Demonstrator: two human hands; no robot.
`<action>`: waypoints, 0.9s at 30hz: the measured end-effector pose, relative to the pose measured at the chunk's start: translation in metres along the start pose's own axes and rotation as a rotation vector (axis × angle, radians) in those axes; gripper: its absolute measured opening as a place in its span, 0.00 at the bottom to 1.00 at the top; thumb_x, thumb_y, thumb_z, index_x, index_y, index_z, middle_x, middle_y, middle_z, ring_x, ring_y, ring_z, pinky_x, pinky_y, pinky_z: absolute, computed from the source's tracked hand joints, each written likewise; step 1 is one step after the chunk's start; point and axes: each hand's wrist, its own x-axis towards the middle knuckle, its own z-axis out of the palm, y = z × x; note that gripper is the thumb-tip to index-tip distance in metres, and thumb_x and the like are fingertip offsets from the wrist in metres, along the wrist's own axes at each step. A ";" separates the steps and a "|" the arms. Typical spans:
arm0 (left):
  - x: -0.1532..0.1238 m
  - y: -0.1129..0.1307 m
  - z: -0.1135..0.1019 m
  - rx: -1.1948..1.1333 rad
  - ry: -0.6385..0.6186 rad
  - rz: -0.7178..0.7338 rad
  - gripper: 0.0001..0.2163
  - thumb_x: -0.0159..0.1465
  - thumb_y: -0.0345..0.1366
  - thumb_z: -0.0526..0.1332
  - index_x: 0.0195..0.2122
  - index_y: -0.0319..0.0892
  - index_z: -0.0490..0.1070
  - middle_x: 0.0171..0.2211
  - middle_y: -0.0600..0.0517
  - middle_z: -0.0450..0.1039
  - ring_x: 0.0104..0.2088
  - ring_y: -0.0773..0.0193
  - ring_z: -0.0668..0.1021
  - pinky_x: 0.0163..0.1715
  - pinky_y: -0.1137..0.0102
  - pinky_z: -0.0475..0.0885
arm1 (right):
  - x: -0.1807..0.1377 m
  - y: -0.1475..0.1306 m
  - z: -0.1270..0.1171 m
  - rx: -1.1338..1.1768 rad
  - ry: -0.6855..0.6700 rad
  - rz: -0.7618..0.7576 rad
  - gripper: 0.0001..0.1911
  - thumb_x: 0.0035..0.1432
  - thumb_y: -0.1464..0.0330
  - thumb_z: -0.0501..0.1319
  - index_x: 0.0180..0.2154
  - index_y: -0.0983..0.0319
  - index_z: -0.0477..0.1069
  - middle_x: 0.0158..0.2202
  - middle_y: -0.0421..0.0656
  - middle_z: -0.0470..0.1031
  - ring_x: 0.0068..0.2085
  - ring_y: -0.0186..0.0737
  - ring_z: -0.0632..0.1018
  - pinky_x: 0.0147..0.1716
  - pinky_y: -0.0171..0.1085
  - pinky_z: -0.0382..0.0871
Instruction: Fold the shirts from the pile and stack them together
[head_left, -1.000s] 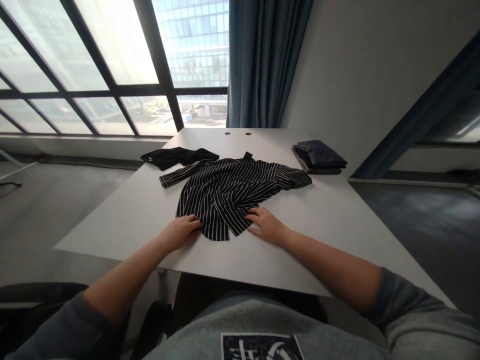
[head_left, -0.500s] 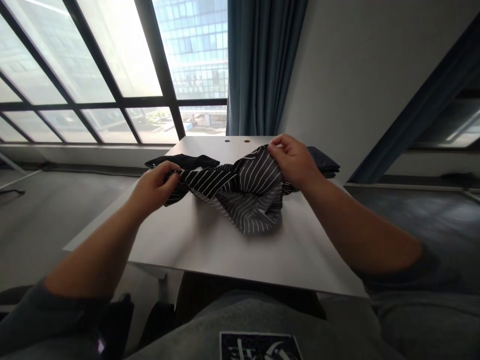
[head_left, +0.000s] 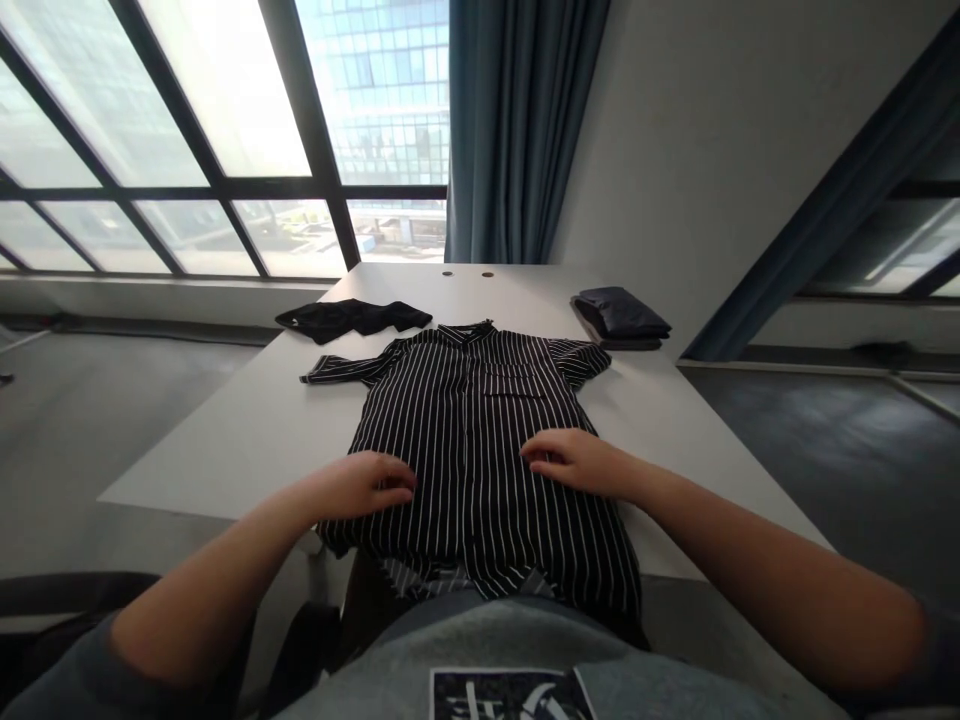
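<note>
While looking down at the white table (head_left: 232, 430), saw the black-and-white striped button-up shirt (head_left: 465, 440) lying front up across its middle. Had it oriented with collar (head_left: 454, 334) toward the far end and hem (head_left: 517, 575) hanging past the near edge, by the torso. Could see a chest pocket (head_left: 514, 384) on the right half. Noted the left sleeve (head_left: 341, 370) stretched out sideways, the right sleeve (head_left: 585, 360) angled out toward the folded dark clothes (head_left: 622, 315).

Had the left hand (head_left: 369, 483) at the shirt's lower left side, loosely curled, released, palm turned inward. Had the right hand (head_left: 571, 461) at the right side, a little higher up, likewise relaxed and let go. Couldn't tell whether either touched the fabric or floated just above.

Also logged a black garment (head_left: 352, 318) lying crumpled at far left, near the left sleeve. Saw two round table holes (head_left: 487, 275) at the far end, with a blue curtain (head_left: 517, 130) and window (head_left: 390, 90) behind.
</note>
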 end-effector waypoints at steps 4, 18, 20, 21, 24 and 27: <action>0.026 -0.025 0.034 0.301 0.276 0.068 0.29 0.69 0.51 0.62 0.71 0.53 0.63 0.74 0.45 0.56 0.73 0.42 0.60 0.70 0.45 0.58 | -0.002 0.036 0.034 -0.224 0.121 0.091 0.34 0.66 0.54 0.64 0.69 0.56 0.66 0.73 0.53 0.59 0.72 0.61 0.61 0.71 0.64 0.54; -0.020 0.008 0.107 0.322 0.183 0.145 0.27 0.73 0.47 0.55 0.73 0.58 0.58 0.73 0.47 0.60 0.69 0.44 0.67 0.66 0.47 0.64 | -0.082 0.021 0.109 -0.291 0.148 0.070 0.37 0.65 0.54 0.64 0.72 0.51 0.60 0.74 0.51 0.56 0.72 0.62 0.62 0.69 0.65 0.56; -0.027 0.014 0.096 0.222 0.133 0.176 0.22 0.74 0.46 0.55 0.68 0.56 0.66 0.63 0.47 0.73 0.59 0.51 0.77 0.59 0.55 0.72 | -0.094 0.012 0.102 -0.266 0.131 0.031 0.30 0.66 0.56 0.63 0.67 0.53 0.69 0.67 0.53 0.69 0.63 0.59 0.73 0.62 0.59 0.67; -0.026 0.016 0.087 0.184 0.101 0.192 0.19 0.74 0.46 0.54 0.64 0.55 0.70 0.57 0.48 0.77 0.54 0.54 0.79 0.56 0.58 0.74 | -0.097 0.009 0.095 -0.235 0.100 -0.001 0.26 0.67 0.56 0.63 0.64 0.54 0.73 0.61 0.54 0.75 0.57 0.55 0.78 0.58 0.54 0.71; -0.004 0.010 0.052 0.196 0.084 0.209 0.13 0.74 0.43 0.54 0.49 0.50 0.78 0.44 0.50 0.81 0.47 0.56 0.80 0.50 0.62 0.74 | -0.083 0.008 0.064 -0.123 0.028 -0.115 0.22 0.70 0.55 0.58 0.58 0.59 0.77 0.45 0.49 0.83 0.43 0.45 0.83 0.45 0.42 0.75; 0.049 -0.007 0.010 0.271 0.259 0.087 0.14 0.74 0.42 0.53 0.45 0.47 0.78 0.43 0.49 0.81 0.45 0.55 0.80 0.48 0.61 0.74 | -0.031 0.025 0.024 -0.125 0.170 -0.098 0.18 0.72 0.59 0.55 0.50 0.60 0.81 0.43 0.46 0.84 0.42 0.43 0.83 0.46 0.40 0.74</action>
